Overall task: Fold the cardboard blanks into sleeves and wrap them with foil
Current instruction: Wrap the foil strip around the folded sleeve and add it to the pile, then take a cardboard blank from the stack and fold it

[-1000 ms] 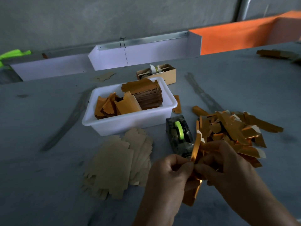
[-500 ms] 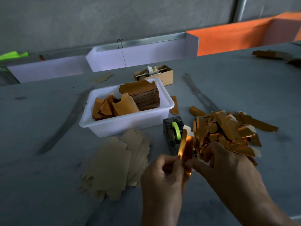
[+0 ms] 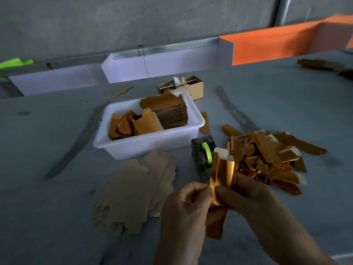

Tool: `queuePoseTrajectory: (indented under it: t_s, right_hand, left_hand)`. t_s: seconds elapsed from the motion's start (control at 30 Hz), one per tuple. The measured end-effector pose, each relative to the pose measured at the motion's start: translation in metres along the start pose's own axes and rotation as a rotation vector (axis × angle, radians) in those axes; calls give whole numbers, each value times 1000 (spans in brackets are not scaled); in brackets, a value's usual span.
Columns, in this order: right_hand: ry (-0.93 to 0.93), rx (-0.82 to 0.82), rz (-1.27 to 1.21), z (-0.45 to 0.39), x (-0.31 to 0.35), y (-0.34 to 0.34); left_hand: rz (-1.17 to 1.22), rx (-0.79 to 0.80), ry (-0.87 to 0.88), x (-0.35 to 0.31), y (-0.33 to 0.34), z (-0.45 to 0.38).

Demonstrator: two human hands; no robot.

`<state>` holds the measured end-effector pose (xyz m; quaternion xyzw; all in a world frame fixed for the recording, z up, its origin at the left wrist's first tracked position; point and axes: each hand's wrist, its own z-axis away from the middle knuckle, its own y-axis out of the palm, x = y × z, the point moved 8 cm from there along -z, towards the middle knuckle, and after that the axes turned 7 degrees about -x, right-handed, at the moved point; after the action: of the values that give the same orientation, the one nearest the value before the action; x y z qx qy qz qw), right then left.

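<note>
I hold a gold foil-faced cardboard sleeve [image 3: 221,175] upright over the table's near edge. My left hand [image 3: 185,205] pinches its left edge between thumb and fingers. My right hand [image 3: 254,199] grips its right side, thumb across the front. The sleeve's white top flap points up and its lower end hangs below my hands. A pile of finished gold sleeves [image 3: 267,157] lies to the right. Flat brown cardboard blanks [image 3: 133,190] are stacked to the left.
A white plastic tub [image 3: 149,144] holds stacked gold foil blanks behind my hands. A tape dispenser [image 3: 203,155] with a green roll stands between tub and pile. A small cardboard box [image 3: 193,88] sits behind the tub, and white and orange panels line the table's far edge.
The sleeve has turned in my hands from edge-on to show its wide gold face. Both hands have stayed near the table's front edge, and the view has shifted slightly.
</note>
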<state>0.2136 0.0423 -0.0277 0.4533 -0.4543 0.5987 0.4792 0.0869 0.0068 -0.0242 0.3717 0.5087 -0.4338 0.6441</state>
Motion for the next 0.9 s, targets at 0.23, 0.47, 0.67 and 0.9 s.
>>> queuePoseTrajectory:
  t_s: [0.23, 0.47, 0.67, 0.9]
  right_hand:
    - [31, 33, -14, -2, -3, -2]
    - [-161, -355, 282, -37, 21, -73]
    - [-136, -685, 699, -69, 31, -135]
    - [-433, -684, 623, -21, 38, -98]
  left_hand:
    - [134, -62, -180, 14, -7, -7]
    - [-571, -319, 176, -3, -60, -26]
    - [-1146, -604, 226, -2, -119, -42]
    - [-1386, -553, 105, 13, -133, -52]
